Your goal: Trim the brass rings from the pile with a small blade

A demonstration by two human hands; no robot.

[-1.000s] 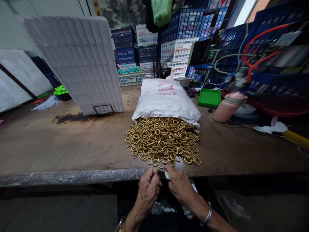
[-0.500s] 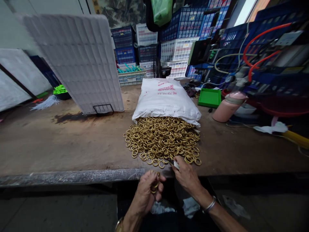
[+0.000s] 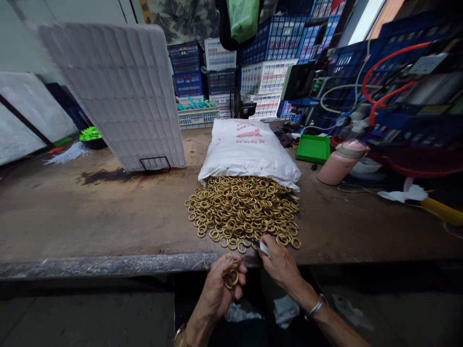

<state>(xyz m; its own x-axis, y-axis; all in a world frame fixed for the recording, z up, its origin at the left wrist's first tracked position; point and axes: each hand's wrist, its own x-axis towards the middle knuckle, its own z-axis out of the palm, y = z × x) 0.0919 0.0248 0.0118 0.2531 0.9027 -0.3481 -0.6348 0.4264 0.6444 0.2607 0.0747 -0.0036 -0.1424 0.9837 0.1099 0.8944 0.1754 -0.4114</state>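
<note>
Just in front of the table edge, my left hand [image 3: 221, 284] is closed around several brass-coloured rings [image 3: 231, 279]. My right hand [image 3: 280, 262] grips a small tool [image 3: 264, 247] with a whitish handle and a dark tip. Its tip points left, at the front of a heap of the same rings [image 3: 246, 207]; whether it touches them I cannot tell. The heap spills from the open end of a white sack [image 3: 249, 149] with red print, which lies on the table.
On the wooden table [image 3: 126, 217], a tall ribbed white panel [image 3: 115, 96] stands in a black wire holder at left. To the right are a green tray [image 3: 313, 148] and a pink bottle [image 3: 340, 163]. Stacked crates [image 3: 267, 77] fill the back.
The rings in my left hand have turned and now show more openly between thumb and fingers. My right hand and the tool have barely moved.
</note>
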